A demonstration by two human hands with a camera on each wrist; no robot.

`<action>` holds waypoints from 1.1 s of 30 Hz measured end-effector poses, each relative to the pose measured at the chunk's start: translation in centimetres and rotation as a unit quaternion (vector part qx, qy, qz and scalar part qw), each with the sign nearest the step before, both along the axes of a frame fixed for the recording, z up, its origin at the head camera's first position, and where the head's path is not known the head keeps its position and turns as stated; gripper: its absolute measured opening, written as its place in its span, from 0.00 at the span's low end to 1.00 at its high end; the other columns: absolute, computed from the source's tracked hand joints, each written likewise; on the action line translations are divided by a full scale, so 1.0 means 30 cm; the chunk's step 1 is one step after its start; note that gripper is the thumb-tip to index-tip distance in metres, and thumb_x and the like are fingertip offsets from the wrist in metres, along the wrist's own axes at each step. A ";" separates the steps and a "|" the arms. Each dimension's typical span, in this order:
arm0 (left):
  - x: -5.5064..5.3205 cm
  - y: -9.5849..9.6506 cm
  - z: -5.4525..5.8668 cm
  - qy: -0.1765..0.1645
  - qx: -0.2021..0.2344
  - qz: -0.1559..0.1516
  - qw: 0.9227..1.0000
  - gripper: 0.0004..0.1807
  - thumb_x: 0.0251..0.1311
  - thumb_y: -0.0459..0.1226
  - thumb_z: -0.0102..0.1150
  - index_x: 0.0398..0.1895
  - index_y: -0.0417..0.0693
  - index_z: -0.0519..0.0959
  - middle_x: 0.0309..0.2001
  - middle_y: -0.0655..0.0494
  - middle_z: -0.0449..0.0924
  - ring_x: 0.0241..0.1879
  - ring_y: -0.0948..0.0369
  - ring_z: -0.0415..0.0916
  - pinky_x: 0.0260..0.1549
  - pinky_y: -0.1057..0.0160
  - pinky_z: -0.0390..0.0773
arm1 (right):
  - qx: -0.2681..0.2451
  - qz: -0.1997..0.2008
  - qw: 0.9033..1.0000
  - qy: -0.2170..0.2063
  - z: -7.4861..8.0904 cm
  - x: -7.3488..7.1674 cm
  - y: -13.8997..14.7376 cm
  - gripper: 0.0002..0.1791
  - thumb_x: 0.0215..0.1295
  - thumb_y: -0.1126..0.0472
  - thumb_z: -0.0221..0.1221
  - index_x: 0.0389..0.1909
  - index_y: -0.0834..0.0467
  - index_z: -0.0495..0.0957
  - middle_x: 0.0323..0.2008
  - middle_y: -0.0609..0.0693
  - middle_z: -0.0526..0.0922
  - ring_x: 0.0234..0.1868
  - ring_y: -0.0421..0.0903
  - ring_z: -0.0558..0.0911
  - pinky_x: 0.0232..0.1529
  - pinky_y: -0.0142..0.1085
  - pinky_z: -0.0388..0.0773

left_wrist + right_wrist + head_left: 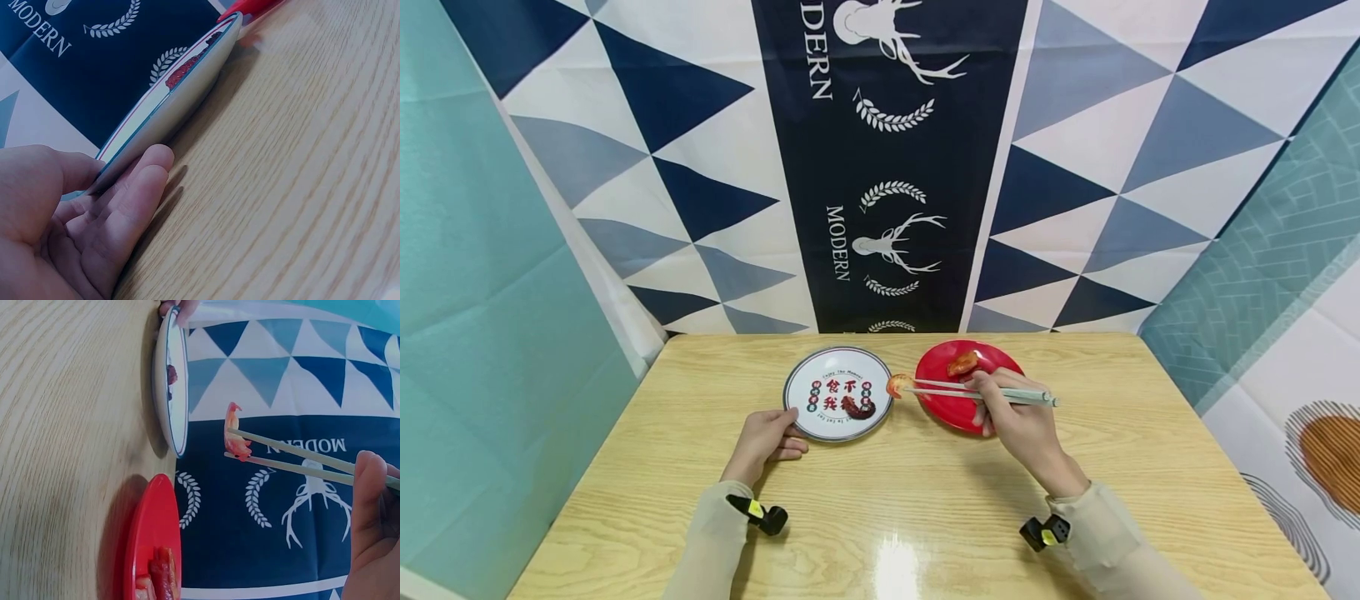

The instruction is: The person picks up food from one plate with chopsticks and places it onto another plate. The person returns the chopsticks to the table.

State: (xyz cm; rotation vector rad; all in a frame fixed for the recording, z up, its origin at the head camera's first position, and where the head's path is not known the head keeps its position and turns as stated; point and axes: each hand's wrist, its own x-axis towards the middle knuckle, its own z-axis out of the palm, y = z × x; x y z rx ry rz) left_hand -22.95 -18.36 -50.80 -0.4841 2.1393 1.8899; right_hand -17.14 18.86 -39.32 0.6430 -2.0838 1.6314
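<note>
Left hand: thumb and fingers pinch white lettered plate | Right hand: fingers curled round chopsticks, gripping shrimp-like piece | Red plate: holds glazed food

Prob. staged dining nook: wood tbl, 2 plates, patterned cloth hung behind.

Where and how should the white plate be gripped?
Probably best take the white plate by its rim, coming from the person's left: thumb on top, fingers underneath. The left wrist view shows that rim flaring up clear of the table, leaving finger room. The dark red piece lies right of centre, so the left edge is bare. The left hand pinches there.
</note>
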 end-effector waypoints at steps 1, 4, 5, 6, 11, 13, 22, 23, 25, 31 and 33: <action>0.000 0.000 0.001 0.001 0.000 0.000 1.000 0.21 0.77 0.44 0.53 0.51 0.32 0.81 0.30 0.47 0.85 0.24 0.60 0.87 0.29 0.62 0.91 | 0.001 -0.001 1.000 -0.002 -0.005 -0.002 0.001 0.10 0.72 0.75 0.55 0.31 0.69 0.83 0.15 0.59 0.79 0.11 0.46 0.75 0.11 0.29 0.77; 0.000 0.000 0.002 0.001 0.000 -0.001 1.000 0.21 0.77 0.44 0.53 0.51 0.32 0.81 0.30 0.47 0.85 0.24 0.60 0.87 0.29 0.62 0.91 | 0.003 -0.002 1.000 -0.008 -0.033 -0.017 0.010 0.10 0.73 0.75 0.56 0.33 0.67 0.84 0.15 0.57 0.80 0.11 0.46 0.76 0.11 0.29 0.77; 0.000 0.000 0.002 0.000 0.000 -0.001 1.000 0.21 0.77 0.44 0.53 0.51 0.32 0.81 0.30 0.47 0.85 0.24 0.60 0.87 0.29 0.62 0.91 | 0.006 -0.002 1.000 -0.011 -0.046 -0.023 0.014 0.10 0.73 0.74 0.56 0.33 0.66 0.84 0.16 0.56 0.80 0.11 0.45 0.76 0.11 0.29 0.77; 0.001 0.001 0.002 0.000 0.000 -0.002 1.000 0.21 0.77 0.44 0.53 0.51 0.32 0.81 0.30 0.47 0.85 0.24 0.60 0.87 0.29 0.62 0.91 | 0.009 -0.002 1.000 -0.012 -0.056 -0.028 0.017 0.09 0.73 0.73 0.56 0.34 0.66 0.84 0.16 0.55 0.81 0.11 0.45 0.76 0.11 0.29 0.78; 0.002 0.002 0.002 -0.002 0.002 0.000 1.000 0.20 0.77 0.44 0.53 0.50 0.33 0.81 0.29 0.48 0.85 0.23 0.60 0.87 0.29 0.62 0.91 | 0.015 0.006 1.000 -0.011 -0.088 -0.045 0.023 0.08 0.73 0.71 0.57 0.36 0.63 0.84 0.17 0.51 0.82 0.12 0.45 0.77 0.12 0.29 0.79; 0.002 0.002 0.000 -0.003 0.002 0.000 1.000 0.20 0.77 0.44 0.53 0.50 0.33 0.81 0.29 0.47 0.85 0.24 0.60 0.87 0.29 0.62 0.91 | 0.015 0.008 1.000 -0.009 -0.087 -0.046 0.019 0.08 0.73 0.72 0.58 0.36 0.63 0.84 0.17 0.51 0.81 0.11 0.45 0.77 0.12 0.29 0.79; 0.001 0.001 -0.005 -0.004 0.002 0.000 1.000 0.21 0.77 0.45 0.53 0.50 0.33 0.81 0.30 0.47 0.85 0.24 0.60 0.87 0.29 0.62 0.91 | 0.020 0.013 1.000 -0.011 -0.027 -0.014 -0.021 0.08 0.71 0.76 0.57 0.33 0.69 0.82 0.16 0.59 0.80 0.10 0.50 0.75 0.11 0.29 0.78; 0.001 0.001 -0.004 -0.004 0.002 0.000 1.000 0.21 0.77 0.45 0.53 0.50 0.33 0.81 0.29 0.47 0.85 0.24 0.60 0.87 0.29 0.62 0.91 | 0.018 0.014 1.000 -0.012 -0.020 -0.010 -0.025 0.08 0.71 0.76 0.57 0.33 0.70 0.82 0.16 0.60 0.80 0.10 0.50 0.75 0.11 0.29 0.78; 0.000 0.002 -0.002 -0.004 0.001 -0.001 1.000 0.20 0.77 0.45 0.53 0.49 0.33 0.81 0.29 0.47 0.85 0.24 0.60 0.87 0.29 0.62 0.91 | 0.013 0.016 1.000 -0.016 -0.010 -0.005 -0.032 0.08 0.71 0.76 0.57 0.33 0.71 0.82 0.16 0.61 0.80 0.10 0.52 0.75 0.11 0.29 0.78; 0.002 0.002 -0.001 -0.004 0.001 -0.001 1.000 0.20 0.77 0.45 0.53 0.48 0.33 0.81 0.29 0.47 0.85 0.24 0.60 0.87 0.30 0.62 0.91 | 0.007 0.022 1.000 -0.009 -0.007 -0.006 -0.048 0.07 0.70 0.77 0.57 0.33 0.70 0.83 0.16 0.62 0.80 0.10 0.53 0.75 0.11 0.30 0.78; 0.002 0.001 -0.001 -0.003 0.002 0.000 1.000 0.20 0.77 0.45 0.53 0.48 0.33 0.81 0.29 0.47 0.85 0.24 0.60 0.87 0.30 0.62 0.91 | 0.009 0.025 1.000 -0.002 -0.007 -0.009 -0.053 0.08 0.70 0.77 0.57 0.32 0.70 0.82 0.16 0.60 0.80 0.10 0.51 0.75 0.11 0.29 0.78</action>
